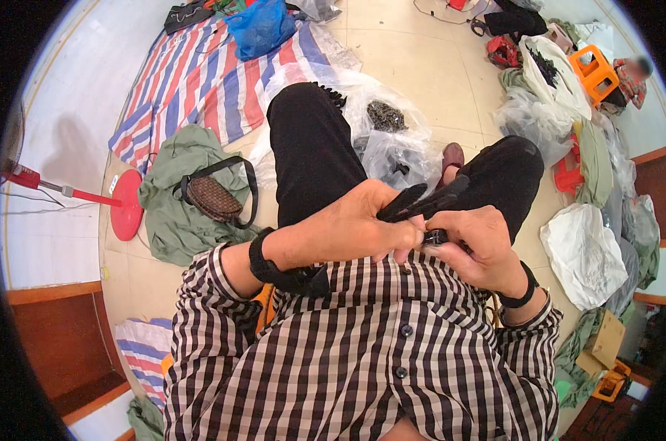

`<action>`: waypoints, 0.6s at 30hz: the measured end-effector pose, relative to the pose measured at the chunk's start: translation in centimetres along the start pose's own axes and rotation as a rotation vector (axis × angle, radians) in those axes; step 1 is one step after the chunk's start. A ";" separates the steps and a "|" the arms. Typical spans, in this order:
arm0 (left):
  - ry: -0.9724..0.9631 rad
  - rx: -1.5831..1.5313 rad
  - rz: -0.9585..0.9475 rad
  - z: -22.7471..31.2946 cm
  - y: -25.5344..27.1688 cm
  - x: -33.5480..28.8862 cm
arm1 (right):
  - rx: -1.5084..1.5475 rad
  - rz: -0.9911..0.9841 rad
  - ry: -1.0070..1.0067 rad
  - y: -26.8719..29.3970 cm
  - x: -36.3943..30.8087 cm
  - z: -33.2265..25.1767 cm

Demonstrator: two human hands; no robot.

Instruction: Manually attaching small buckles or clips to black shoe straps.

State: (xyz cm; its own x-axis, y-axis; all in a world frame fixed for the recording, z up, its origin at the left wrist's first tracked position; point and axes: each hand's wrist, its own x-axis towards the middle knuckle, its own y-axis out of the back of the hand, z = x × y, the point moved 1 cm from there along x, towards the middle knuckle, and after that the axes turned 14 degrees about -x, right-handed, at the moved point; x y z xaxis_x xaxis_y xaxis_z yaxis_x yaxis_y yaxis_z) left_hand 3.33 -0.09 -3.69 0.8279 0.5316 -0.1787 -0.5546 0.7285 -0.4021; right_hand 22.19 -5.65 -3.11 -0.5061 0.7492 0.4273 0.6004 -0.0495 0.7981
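Seated worker, hands above the lap. Left hand (347, 224) and right hand (474, 242) both pinch a small black strap-like piece with dark clip (421, 206), fingers closed round it. It looks light and pliable; best gripped near the clip.

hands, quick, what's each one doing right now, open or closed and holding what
left hand: closed on the black strap pieces
right hand: closed, pinching a small black part at the base of the same pieces

Knees (314, 147) flank bag (388, 140) (floor beyond free).
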 end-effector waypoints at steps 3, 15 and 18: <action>0.052 0.114 -0.071 0.8 0.1 0.3 | -0.013 0.044 0.038 -0.4 0.1 -0.2; -0.039 -0.007 -0.152 -0.2 -0.4 -0.5 | 0.059 0.117 -0.084 -0.4 -1.2 -0.6; 0.010 -0.028 -0.132 -0.2 -0.4 -0.5 | 0.072 0.160 -0.118 -0.6 -1.5 -0.7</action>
State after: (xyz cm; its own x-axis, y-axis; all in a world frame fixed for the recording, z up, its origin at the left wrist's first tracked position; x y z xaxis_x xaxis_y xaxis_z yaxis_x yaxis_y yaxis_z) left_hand 3.16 -0.78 -3.60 0.8945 0.4273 -0.1312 -0.4381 0.7798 -0.4472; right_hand 22.14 -7.23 -3.96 -0.3273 0.8076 0.4906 0.7123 -0.1303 0.6896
